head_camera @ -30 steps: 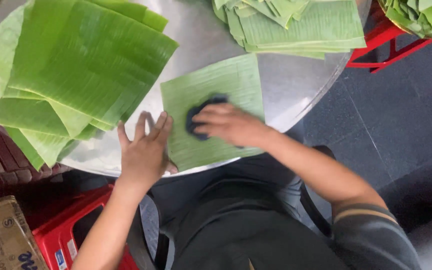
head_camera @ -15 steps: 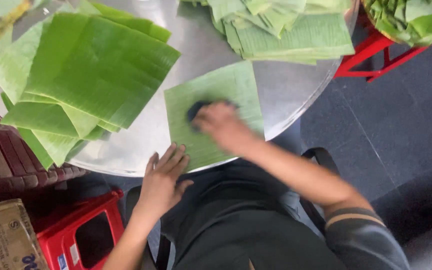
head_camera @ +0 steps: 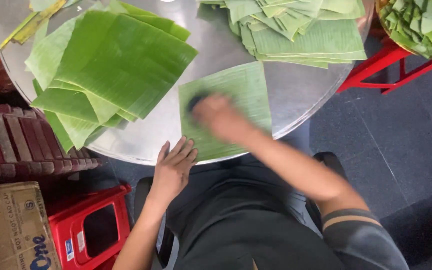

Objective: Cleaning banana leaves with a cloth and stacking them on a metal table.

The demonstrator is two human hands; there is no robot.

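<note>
A single square banana leaf lies flat on the round metal table, near its front edge. My right hand is blurred with motion and presses a dark cloth onto the leaf's left part. Flat, with fingers spread, my left hand rests on the leaf's near left corner at the table edge.
A pile of large glossy banana leaves covers the table's left side. A stack of cut leaves sits at the back right. A basket of leaves rests on a red stool. A red plastic stool and a cardboard box stand at lower left.
My right hand has slid the dark cloth leftward across the leaf. My left hand has stayed at the leaf's near corner.
</note>
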